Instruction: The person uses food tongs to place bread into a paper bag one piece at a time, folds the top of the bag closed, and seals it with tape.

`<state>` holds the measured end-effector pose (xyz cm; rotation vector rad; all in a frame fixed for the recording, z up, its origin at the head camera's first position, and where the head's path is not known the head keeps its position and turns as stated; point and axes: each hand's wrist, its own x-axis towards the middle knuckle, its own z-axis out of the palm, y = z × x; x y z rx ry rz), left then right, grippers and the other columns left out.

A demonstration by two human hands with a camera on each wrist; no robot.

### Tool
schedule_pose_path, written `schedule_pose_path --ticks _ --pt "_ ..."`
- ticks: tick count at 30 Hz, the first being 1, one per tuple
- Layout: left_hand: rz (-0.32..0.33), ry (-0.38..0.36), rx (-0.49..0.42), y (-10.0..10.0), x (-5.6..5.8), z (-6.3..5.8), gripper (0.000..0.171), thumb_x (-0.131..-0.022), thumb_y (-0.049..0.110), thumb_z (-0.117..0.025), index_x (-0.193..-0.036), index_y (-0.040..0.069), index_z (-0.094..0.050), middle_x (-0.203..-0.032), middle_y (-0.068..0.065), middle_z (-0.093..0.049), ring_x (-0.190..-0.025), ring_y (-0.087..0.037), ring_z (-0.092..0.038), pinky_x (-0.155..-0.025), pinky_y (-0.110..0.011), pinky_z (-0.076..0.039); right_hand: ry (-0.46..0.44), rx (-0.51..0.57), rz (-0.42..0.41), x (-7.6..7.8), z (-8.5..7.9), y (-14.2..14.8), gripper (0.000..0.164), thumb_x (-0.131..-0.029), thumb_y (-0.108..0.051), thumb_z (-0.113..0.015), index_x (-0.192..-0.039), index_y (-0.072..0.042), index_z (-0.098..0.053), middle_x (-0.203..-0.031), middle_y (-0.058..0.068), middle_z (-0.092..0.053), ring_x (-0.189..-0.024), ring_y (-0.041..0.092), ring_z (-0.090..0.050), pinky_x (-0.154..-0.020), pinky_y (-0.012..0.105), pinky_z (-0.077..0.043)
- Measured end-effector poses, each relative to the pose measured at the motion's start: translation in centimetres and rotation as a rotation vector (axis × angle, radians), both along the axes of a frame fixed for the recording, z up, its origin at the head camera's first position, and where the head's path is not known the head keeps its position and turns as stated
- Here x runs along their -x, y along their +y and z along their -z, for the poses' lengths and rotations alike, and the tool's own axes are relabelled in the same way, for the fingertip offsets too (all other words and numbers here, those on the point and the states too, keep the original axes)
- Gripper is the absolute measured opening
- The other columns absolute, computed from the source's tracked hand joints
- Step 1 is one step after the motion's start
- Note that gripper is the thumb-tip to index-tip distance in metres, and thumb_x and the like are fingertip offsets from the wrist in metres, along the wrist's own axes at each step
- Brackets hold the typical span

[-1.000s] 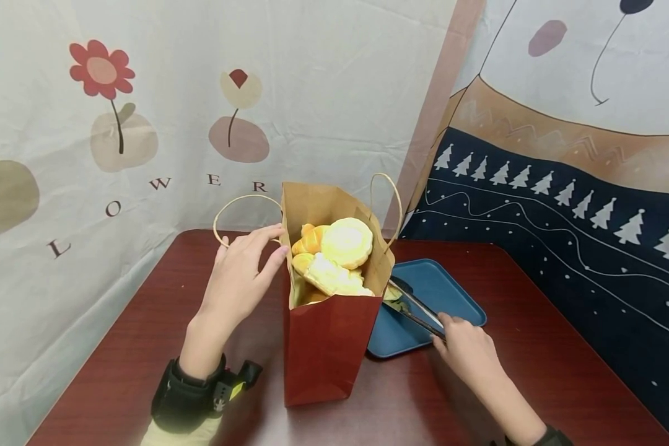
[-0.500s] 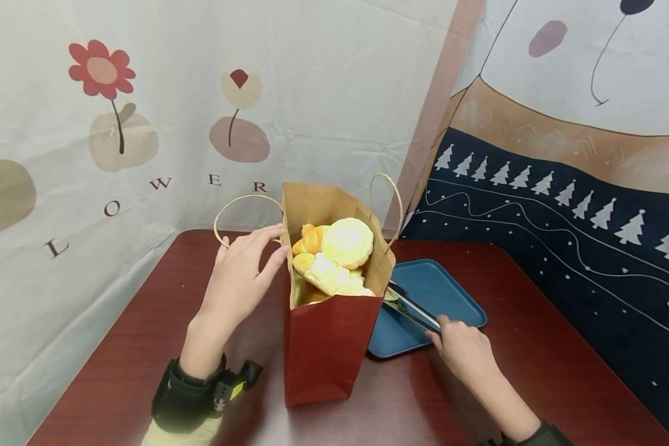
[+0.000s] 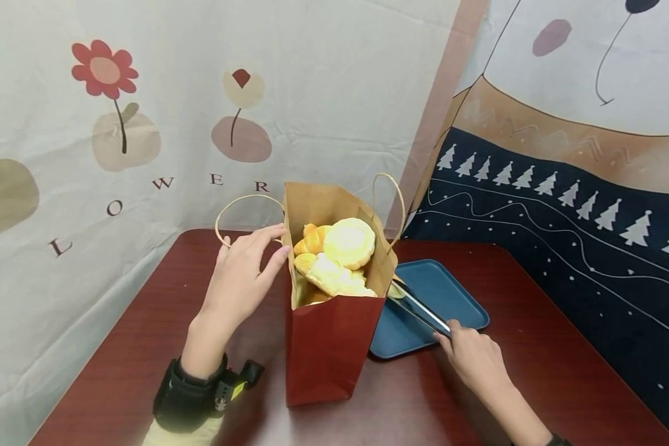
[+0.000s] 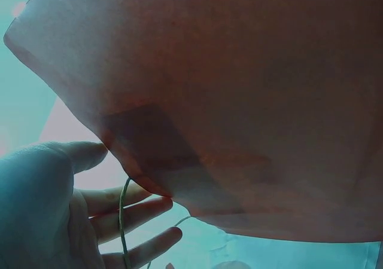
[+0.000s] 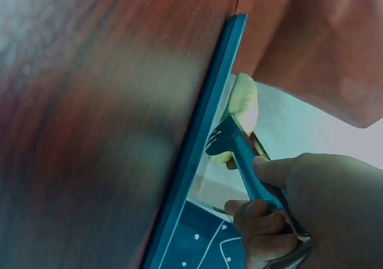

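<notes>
A tall red paper bag, brown inside, stands upright with several breads in it. A round bread and a croissant lie at the top of the pile. My left hand touches the bag's left side, fingers fairly straight; in the left wrist view the handle cord crosses them. My right hand grips metal tongs. Their tips are at a pale bread piece on the blue tray; whether they clamp it I cannot tell. The bag partly hides this bread in the head view.
The bag stands in front of the tray's left part on a dark red wooden table. Its twisted handles stick up and out at both sides. Printed cloths hang behind the table.
The tongs have turned and shifted slightly, and my right hand has moved a little to the right. My left hand and the bag stay as they were.
</notes>
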<state>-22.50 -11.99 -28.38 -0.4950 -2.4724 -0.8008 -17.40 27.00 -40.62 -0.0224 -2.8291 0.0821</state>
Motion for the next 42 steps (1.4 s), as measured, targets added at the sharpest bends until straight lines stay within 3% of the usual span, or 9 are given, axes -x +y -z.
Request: schedule_pose_path --ticks 11,18,28,38,42 --pt "0.001 -0.006 0.001 0.0 0.0 0.0 0.043 -0.097 0.045 -0.046 -0.133 0.022 -0.054 -0.137 0.003 -0.056 -0.123 -0.029 -0.05 -0.108 -0.066 -0.019 -0.013 0.062 0.012 -0.5 -0.7 0.4 0.032 -0.091 -0.037 -0.06 -0.089 -0.006 -0.052 -0.054 0.001 -0.041 -0.044 0.016 -0.037 -0.042 0.028 -0.028" --pt "0.0 -0.011 0.001 0.0 0.0 0.0 0.042 -0.097 0.044 -0.046 -0.132 0.022 -0.054 -0.137 0.003 -0.056 -0.123 -0.029 -0.05 -0.108 -0.066 -0.019 0.054 0.056 -0.001 -0.7 -1.1 0.4 0.029 -0.091 -0.035 -0.06 -0.089 -0.007 -0.054 -0.055 0.002 -0.049 -0.045 0.016 -0.041 -0.042 0.029 -0.031" --pt "0.001 -0.011 -0.001 -0.1 0.0 0.1 0.044 -0.098 0.047 -0.044 -0.132 0.023 -0.054 -0.137 0.003 -0.056 -0.123 -0.029 -0.05 -0.108 -0.066 -0.019 0.129 0.059 -0.009 -1.1 -1.7 0.4 0.028 -0.093 -0.033 -0.058 -0.087 -0.007 -0.055 -0.052 0.004 -0.05 -0.042 0.017 -0.041 -0.04 0.03 -0.029" --pt "-0.001 -0.005 -0.001 -0.1 0.1 0.1 0.043 -0.097 0.047 -0.044 -0.132 0.023 -0.054 -0.136 0.003 -0.056 -0.124 -0.029 -0.05 -0.108 -0.066 -0.018 0.199 0.112 -0.025 -1.4 -2.6 0.9 0.028 -0.094 -0.032 -0.058 -0.096 -0.004 -0.06 -0.066 0.011 -0.066 -0.048 0.021 -0.054 -0.041 0.035 -0.036" --pt "0.001 -0.007 -0.001 0.0 0.1 0.0 0.043 -0.097 0.046 -0.045 -0.133 0.023 -0.054 -0.137 0.003 -0.056 -0.123 -0.029 -0.05 -0.108 -0.066 -0.018 0.205 0.184 -0.032 -1.6 -3.3 1.1 0.028 -0.095 -0.032 -0.056 -0.095 -0.004 -0.06 -0.066 0.007 -0.064 -0.051 0.016 -0.053 -0.045 0.033 -0.038"
